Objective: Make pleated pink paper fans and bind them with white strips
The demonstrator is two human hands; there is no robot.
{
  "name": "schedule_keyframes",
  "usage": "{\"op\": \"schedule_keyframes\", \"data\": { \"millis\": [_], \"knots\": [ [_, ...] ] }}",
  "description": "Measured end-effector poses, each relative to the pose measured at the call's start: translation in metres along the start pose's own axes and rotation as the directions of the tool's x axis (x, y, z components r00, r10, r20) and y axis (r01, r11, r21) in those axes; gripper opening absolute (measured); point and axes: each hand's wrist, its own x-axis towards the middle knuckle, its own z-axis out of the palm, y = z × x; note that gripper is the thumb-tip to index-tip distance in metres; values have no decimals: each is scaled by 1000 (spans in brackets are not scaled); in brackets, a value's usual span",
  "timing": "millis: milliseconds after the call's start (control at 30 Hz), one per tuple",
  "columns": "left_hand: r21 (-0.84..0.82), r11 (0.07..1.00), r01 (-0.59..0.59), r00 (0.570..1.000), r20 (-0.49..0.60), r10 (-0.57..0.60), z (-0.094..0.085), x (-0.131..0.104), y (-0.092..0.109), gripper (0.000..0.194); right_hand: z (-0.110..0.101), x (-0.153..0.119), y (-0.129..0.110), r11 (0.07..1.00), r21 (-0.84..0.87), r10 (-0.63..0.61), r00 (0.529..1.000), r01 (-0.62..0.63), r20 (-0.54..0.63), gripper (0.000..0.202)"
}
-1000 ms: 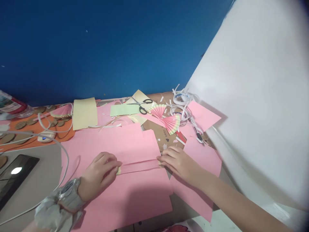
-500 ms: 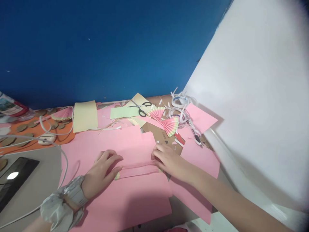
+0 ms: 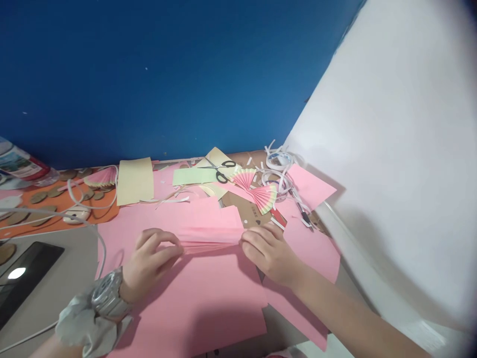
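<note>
Between my two hands stretches a strip of pink paper (image 3: 212,239) with several narrow pleats along its near side. My left hand (image 3: 154,256) pinches its left end, thumb and fingers closed. The right end is gripped by my right hand (image 3: 266,251), whose fingers are curled over it. Larger sheets of pink paper (image 3: 208,303) lie flat beneath. Beyond my right hand rest two pleated pink fans (image 3: 253,189) with yellow-green edges, joined in a bow shape. The fingertips partly cover the strip's ends.
Black-handled scissors (image 3: 223,171) lie on green and yellow paper at the back. A tape roll (image 3: 278,160) and white strips tangle near the wall. Left are a phone (image 3: 30,273), a white cable (image 3: 102,248), a yellow sheet (image 3: 135,181) and a bottle (image 3: 26,164).
The pink strip has been raised off the sheets and its pleats now face me. Both hands have closed on its ends, and my left hand has shifted slightly left.
</note>
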Motion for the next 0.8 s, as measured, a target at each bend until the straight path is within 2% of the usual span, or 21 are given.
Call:
{"op": "schedule_keyframes", "data": {
  "millis": [100,200,267,333,400,533,633,800],
  "knots": [
    [35,999,19,999,46,-21,7,-12,13,7,5,-10,-7,999,6,-52,998,51,45,25],
    [68,998,14,993,120,-22,20,-19,29,32,12,-19,-14,998,36,-61,992,57,110,26],
    [125,992,11,975,219,-38,27,-16,36,36,15,-22,-15,997,53,-58,988,51,145,24],
    [134,991,26,949,307,-67,32,-9,39,29,16,-22,-14,998,61,-45,982,34,182,23],
    [135,990,38,937,340,-82,35,-1,40,13,15,-18,-14,998,58,-13,974,0,224,21],
    [151,988,33,934,346,-84,38,6,43,11,14,-6,-26,996,38,63,955,-77,289,12],
    [175,984,12,940,333,-70,39,-1,46,12,17,0,-41,994,35,91,945,-107,313,9],
    [213,976,-33,955,295,-32,37,-20,51,19,21,-5,-54,993,12,111,970,-117,216,17]
  ]
}}
